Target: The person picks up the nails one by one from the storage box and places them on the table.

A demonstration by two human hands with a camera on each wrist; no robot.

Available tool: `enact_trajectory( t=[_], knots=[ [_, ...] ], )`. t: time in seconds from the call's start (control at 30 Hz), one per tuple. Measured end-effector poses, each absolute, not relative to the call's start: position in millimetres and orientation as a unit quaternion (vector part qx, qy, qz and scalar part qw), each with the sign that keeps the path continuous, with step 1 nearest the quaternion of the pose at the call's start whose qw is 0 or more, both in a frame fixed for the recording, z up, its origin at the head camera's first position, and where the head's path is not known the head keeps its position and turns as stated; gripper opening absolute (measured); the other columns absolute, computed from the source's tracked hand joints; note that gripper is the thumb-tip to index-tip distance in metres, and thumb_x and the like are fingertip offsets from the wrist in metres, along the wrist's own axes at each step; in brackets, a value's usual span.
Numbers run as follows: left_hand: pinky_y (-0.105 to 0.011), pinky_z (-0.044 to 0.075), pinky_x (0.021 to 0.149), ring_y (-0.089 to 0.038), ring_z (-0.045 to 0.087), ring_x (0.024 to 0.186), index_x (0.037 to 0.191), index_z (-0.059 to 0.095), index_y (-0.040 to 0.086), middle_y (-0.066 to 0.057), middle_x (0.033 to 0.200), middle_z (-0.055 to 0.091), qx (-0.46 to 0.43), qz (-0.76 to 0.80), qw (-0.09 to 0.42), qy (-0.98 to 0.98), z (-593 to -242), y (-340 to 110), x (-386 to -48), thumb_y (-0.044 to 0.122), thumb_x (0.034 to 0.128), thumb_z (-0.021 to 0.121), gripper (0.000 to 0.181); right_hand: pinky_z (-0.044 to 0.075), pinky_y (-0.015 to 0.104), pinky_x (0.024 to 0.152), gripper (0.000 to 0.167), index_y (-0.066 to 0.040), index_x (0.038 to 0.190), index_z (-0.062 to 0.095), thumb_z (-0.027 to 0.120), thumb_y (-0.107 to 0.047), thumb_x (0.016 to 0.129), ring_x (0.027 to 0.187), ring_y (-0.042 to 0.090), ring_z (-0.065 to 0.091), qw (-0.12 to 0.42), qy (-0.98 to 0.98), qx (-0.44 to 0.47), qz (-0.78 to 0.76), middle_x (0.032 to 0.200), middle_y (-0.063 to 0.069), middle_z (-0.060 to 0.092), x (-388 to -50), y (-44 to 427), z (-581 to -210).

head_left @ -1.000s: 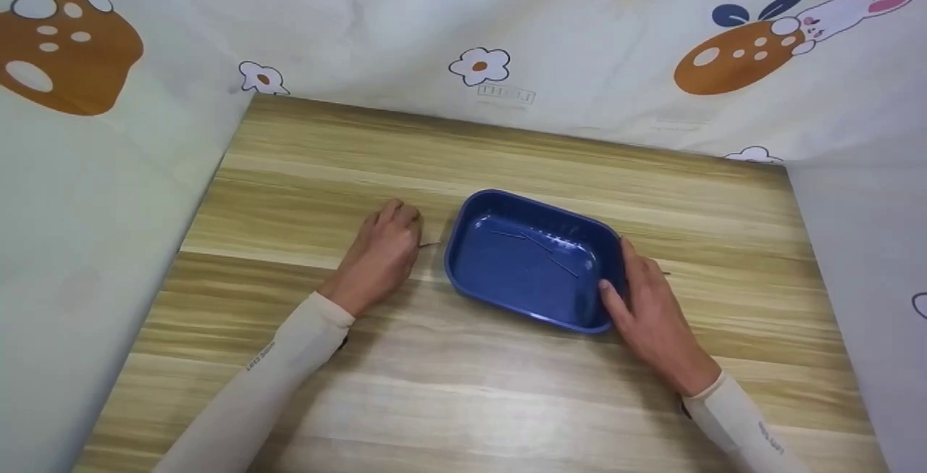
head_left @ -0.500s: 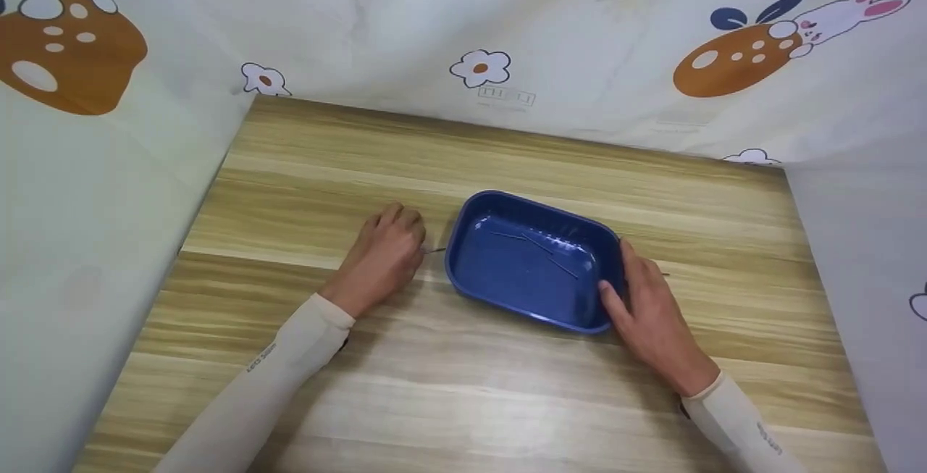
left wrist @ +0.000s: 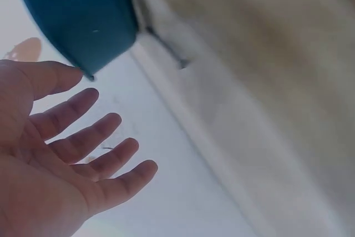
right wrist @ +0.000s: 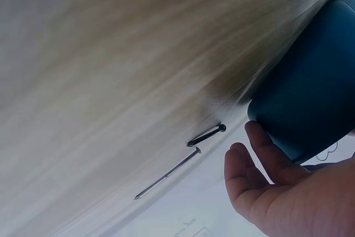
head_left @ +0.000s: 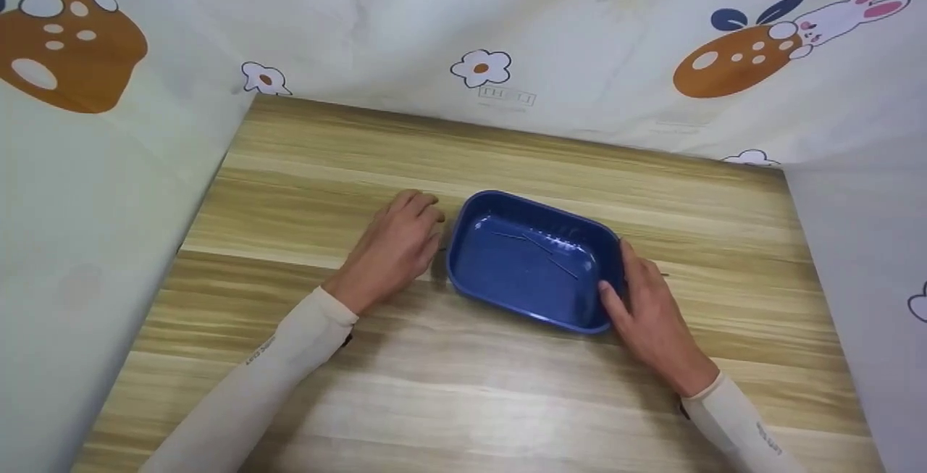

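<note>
A blue rectangular tray (head_left: 532, 270) sits on the table, with three thin nails (head_left: 563, 268) visible on its floor. My left hand (head_left: 398, 245) is just left of the tray. In the left wrist view its fingers (left wrist: 91, 137) are spread apart with nothing between them. Beyond them a nail (left wrist: 168, 48) lies on the table against the tray's outer side; in the head view my hand mostly covers it. My right hand (head_left: 652, 314) grips the tray's right end, thumb over the rim and fingers along the outer wall.
Two more nails, a longer one (right wrist: 167, 174) and a shorter one (right wrist: 206, 135), lie on the table near my right hand. The wood-grain table (head_left: 463, 393) meets a patterned sheet (head_left: 579, 60) at the back and both sides.
My left hand, earlier curled with a nail at its fingertips, has loosened its fingers and shifted slightly right over that nail. The tray and my right hand have not moved.
</note>
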State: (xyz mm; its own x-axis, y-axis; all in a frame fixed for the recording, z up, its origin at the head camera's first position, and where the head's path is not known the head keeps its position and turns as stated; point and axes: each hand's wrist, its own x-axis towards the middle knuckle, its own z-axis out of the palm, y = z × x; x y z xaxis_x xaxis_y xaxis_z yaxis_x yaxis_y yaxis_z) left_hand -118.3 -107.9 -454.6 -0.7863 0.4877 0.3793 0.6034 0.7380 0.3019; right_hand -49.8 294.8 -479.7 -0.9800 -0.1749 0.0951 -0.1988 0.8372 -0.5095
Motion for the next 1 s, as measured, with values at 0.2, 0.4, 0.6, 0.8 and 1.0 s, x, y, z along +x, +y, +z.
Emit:
enact_trajectory(
  t=[0.2, 0.4, 0.6, 0.8, 1.0],
  knots=[
    [-0.055, 0.059, 0.102, -0.039, 0.062, 0.127, 0.114, 0.076, -0.001, -0.02, 0.132, 0.071, -0.318, -0.202, 0.154, -0.913, -437, -96, -121, 0.004, 0.0984, 0.079, 0.017, 0.044, 0.07, 0.116, 0.074, 0.004, 0.171, 0.028, 0.06, -0.029, 0.113, 0.138, 0.051, 0.054, 0.026, -0.958, 0.102, 0.266, 0.151, 0.038, 0.052, -50, 294, -480],
    [-0.054, 0.057, 0.106, -0.039, 0.06, 0.129, 0.119, 0.074, 0.0, -0.02, 0.134, 0.07, -0.34, -0.19, 0.155, -0.908, -428, -83, -123, 0.013, 0.1018, 0.078, 0.023, 0.044, 0.069, 0.116, 0.074, 0.004, 0.171, 0.028, 0.06, -0.029, 0.113, 0.139, 0.051, 0.054, 0.025, -0.959, 0.101, 0.264, 0.151, 0.038, 0.051, -51, 294, -480],
    [-0.054, 0.053, 0.112, -0.039, 0.058, 0.133, 0.128, 0.074, 0.001, -0.018, 0.138, 0.069, -0.357, -0.177, 0.123, -0.909, -418, -70, -120, 0.018, 0.1057, 0.075, 0.028, 0.044, 0.07, 0.116, 0.074, 0.004, 0.171, 0.027, 0.059, -0.03, 0.113, 0.139, 0.051, 0.053, 0.02, -0.96, 0.096, 0.264, 0.152, 0.038, 0.051, -51, 294, -480],
    [-0.053, 0.052, 0.114, -0.037, 0.055, 0.137, 0.134, 0.073, 0.002, -0.017, 0.144, 0.067, -0.369, -0.164, 0.095, -0.91, -413, -56, -119, 0.021, 0.1081, 0.072, 0.032, 0.043, 0.071, 0.117, 0.075, 0.002, 0.172, 0.026, 0.057, -0.034, 0.114, 0.141, 0.051, 0.052, 0.011, -0.96, 0.092, 0.266, 0.154, 0.037, 0.049, -51, 293, -479],
    [-0.052, 0.053, 0.113, -0.036, 0.056, 0.138, 0.135, 0.073, 0.003, -0.015, 0.144, 0.067, -0.386, -0.152, 0.088, -0.906, -412, -44, -119, 0.023, 0.1088, 0.071, 0.033, 0.044, 0.07, 0.117, 0.075, 0.002, 0.172, 0.028, 0.059, -0.034, 0.114, 0.14, 0.05, 0.053, 0.018, -0.959, 0.094, 0.265, 0.153, 0.037, 0.051, -51, 293, -479]
  ],
)
